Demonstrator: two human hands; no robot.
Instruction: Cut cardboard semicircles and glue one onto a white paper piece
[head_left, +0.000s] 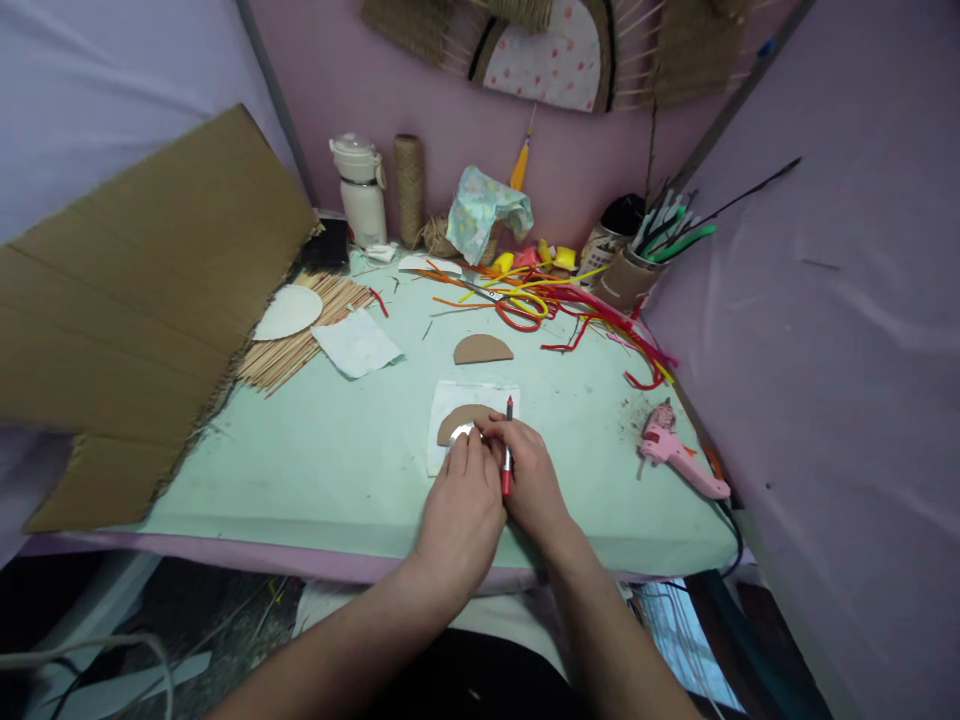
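Observation:
In the head view, my left hand [463, 515] is over a cardboard half-circle [452, 424], its fingers close together and bent down onto a small shiny white piece [463, 432]. The cardboard lies on a white fabric square [436, 455]. My right hand [529, 470] is beside it, touching the left fingers. A red and dark pencil-like marker [508, 445] is held in the right hand, its pointed red end away from me. The right fingertips meet at the edge of the cardboard; what they pinch there is hidden. A second cardboard half-circle [483, 349] lies further back.
A large cardboard sheet [150, 290] leans at left, near thin sticks [277, 362] and a white fabric piece [358, 343]. Scissors [517, 312] lie among pipe cleaners [577, 295]. A pink glue gun [679, 450] is at right. A bottle [362, 200] and twine spool [409, 190] stand behind.

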